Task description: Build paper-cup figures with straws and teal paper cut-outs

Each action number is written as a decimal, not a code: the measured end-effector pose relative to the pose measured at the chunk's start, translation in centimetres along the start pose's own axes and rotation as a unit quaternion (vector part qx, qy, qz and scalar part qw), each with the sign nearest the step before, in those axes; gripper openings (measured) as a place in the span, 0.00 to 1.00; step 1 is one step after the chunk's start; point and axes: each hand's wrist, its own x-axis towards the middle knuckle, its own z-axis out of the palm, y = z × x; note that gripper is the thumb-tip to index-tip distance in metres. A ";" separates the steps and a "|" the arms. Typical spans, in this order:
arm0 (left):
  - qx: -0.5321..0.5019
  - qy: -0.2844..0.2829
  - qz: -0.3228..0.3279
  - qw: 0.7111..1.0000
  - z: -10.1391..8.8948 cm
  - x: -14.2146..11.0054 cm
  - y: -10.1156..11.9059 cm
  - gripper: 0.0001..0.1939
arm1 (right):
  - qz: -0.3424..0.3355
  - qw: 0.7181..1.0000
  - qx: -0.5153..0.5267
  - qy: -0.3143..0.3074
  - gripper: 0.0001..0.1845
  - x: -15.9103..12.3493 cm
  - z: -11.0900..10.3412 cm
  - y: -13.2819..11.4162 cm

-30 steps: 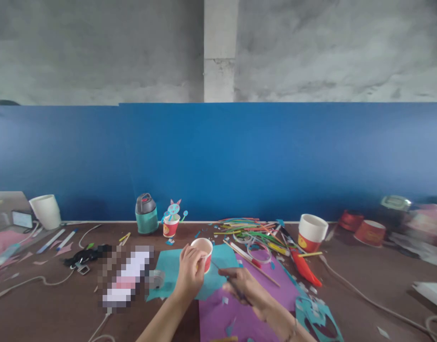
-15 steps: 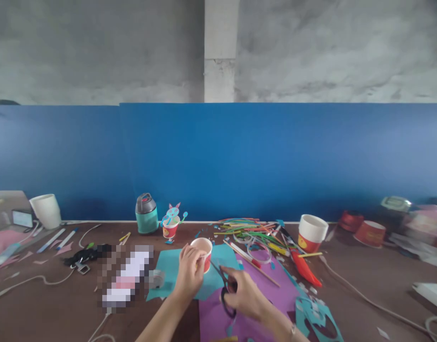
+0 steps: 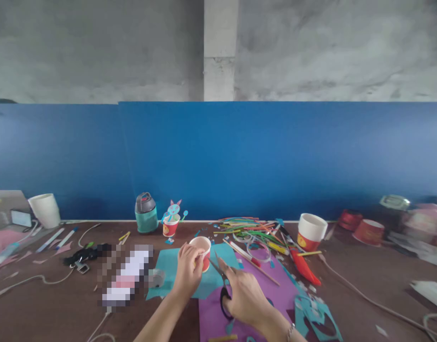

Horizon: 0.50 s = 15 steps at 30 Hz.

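Note:
In the head view a red and white paper cup point(image 3: 201, 243) stands on a teal paper sheet point(image 3: 168, 270). My left hand point(image 3: 189, 270) is closed on the cup's near left side, fingers at its rim; whether a small piece is pinched there too I cannot tell. Black-handled scissors point(image 3: 224, 280) are in my right hand point(image 3: 245, 292), blades spread and pointing at the cup's right side. Beneath that hand lies a purple paper sheet point(image 3: 213, 318). Behind the cup stands a smaller decorated cup point(image 3: 170, 229) with a blue cat-face cutout point(image 3: 173, 209).
Colourful pipe cleaners point(image 3: 254, 232) are heaped behind the purple sheet. A larger paper cup point(image 3: 311, 232), a red pouch point(image 3: 305, 267) and cut teal scraps point(image 3: 316, 313) lie rightward. To the left are a tape roll point(image 3: 156, 278), a pixelated item point(image 3: 127, 275) and a teal jar point(image 3: 146, 218).
The scissor blades have spread apart, and my right hand has turned slightly. My left hand and the cup have hardly moved.

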 end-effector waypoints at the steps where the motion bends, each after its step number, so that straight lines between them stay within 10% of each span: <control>1: -0.002 0.000 0.002 1.000 0.0 0.0 0.0 0.10 | 0.030 0.996 0.081 -0.020 0.35 0.2 -0.1 0.0; 7: -0.001 -0.015 -0.003 1.000 0.3 -0.2 0.0 0.11 | 0.189 0.854 0.453 -0.172 0.31 1.4 -1.1 0.9; 12: -0.007 -0.036 -0.005 0.999 -0.1 -0.1 0.4 0.10 | 0.039 0.992 0.115 -0.017 0.36 0.3 0.0 0.6; 15: 0.000 -0.063 -0.018 0.998 -0.4 0.1 0.6 0.10 | -0.013 0.996 -0.084 0.017 0.43 -0.2 0.3 -0.3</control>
